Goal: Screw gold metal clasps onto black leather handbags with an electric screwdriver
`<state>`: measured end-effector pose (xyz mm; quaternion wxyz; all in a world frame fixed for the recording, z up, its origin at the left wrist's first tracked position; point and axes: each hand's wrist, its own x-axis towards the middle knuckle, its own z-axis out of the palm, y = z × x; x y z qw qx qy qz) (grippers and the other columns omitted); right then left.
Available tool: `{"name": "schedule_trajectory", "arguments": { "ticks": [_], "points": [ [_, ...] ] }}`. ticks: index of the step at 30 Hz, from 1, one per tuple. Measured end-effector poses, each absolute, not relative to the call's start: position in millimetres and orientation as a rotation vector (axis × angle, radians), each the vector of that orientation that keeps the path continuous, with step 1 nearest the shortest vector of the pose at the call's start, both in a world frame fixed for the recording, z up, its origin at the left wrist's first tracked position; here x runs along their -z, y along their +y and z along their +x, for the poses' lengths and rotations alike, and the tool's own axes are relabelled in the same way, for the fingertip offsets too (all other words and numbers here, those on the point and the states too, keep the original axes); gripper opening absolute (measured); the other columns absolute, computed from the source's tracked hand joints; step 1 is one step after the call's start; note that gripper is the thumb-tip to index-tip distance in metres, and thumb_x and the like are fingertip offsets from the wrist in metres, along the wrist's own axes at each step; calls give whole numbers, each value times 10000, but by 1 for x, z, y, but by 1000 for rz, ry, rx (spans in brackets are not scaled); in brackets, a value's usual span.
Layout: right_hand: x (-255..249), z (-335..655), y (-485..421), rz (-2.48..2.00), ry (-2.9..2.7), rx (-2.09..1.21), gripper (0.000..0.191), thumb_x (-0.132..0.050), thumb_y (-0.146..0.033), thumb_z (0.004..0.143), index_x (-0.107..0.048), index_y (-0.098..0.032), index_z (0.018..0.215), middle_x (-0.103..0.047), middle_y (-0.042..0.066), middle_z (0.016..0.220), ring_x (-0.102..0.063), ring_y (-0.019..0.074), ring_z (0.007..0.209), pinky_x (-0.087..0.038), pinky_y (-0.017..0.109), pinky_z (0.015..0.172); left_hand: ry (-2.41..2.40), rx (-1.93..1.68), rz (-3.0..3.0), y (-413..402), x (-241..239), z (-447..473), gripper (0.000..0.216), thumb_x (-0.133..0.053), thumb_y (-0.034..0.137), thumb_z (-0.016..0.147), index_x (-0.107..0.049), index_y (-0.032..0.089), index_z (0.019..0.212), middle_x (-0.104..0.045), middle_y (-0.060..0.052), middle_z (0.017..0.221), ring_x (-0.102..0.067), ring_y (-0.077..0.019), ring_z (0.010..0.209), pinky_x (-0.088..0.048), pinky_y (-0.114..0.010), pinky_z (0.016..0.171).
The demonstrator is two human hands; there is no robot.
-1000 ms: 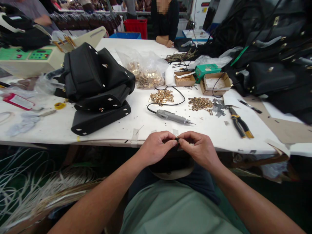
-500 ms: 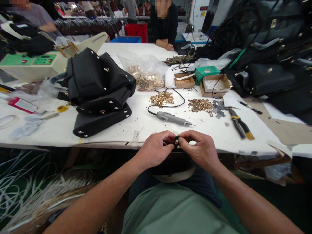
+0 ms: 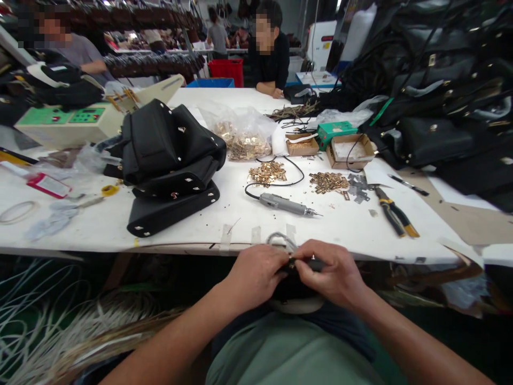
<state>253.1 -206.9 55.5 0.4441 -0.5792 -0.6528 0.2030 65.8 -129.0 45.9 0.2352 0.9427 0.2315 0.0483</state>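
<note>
Just below the table's front edge, both hands meet at a black bag (image 3: 295, 287) held over my lap, mostly hidden by the hands. My left hand (image 3: 256, 274) has its fingers closed on the bag's upper edge. Beside it, my right hand (image 3: 334, 267) pinches the same edge near a small shiny metal fitting (image 3: 291, 260), whose shape I cannot make out. A grey wrapped loop (image 3: 282, 238), like a handle, rises behind the fingertips. The grey electric screwdriver (image 3: 286, 205) lies on the table beyond the hands.
Gold metal plates (image 3: 267, 173) lie heaped near a second pile (image 3: 328, 182) and grey plates (image 3: 359, 188). Pliers (image 3: 395, 211) rest at right. Black bags (image 3: 172, 160) stand at left; more are piled (image 3: 436, 133) at right. A co-worker (image 3: 270, 51) leans on the far table edge.
Both hands have lowered slightly with the black bag, and its grey loop now shows above the fingertips. The view has tilted up a little.
</note>
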Motion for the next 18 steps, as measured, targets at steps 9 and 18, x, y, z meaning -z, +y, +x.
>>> {"name": "schedule_trajectory", "arguments": {
  "ticks": [9,18],
  "points": [
    [-12,262,-197,-1682,-1180,-1153,129,-622,-218,774,-741,-179,800,-716,7,648,-640,145,601,-474,236,586,538,134,2024,-117,-9,72,262,-551,359,946,-692,196,796,-667,30,701,-597,-149,648,-394,-236,588],
    [15,276,-121,-1683,-948,-1376,77,-652,-209,733,-705,-154,720,-690,36,582,-624,133,512,-493,211,498,1202,-589,2416,-117,29,86,295,-746,366,869,-652,211,1102,-706,-55,978,-649,-233,904,-490,-336,783]
  ]
}}
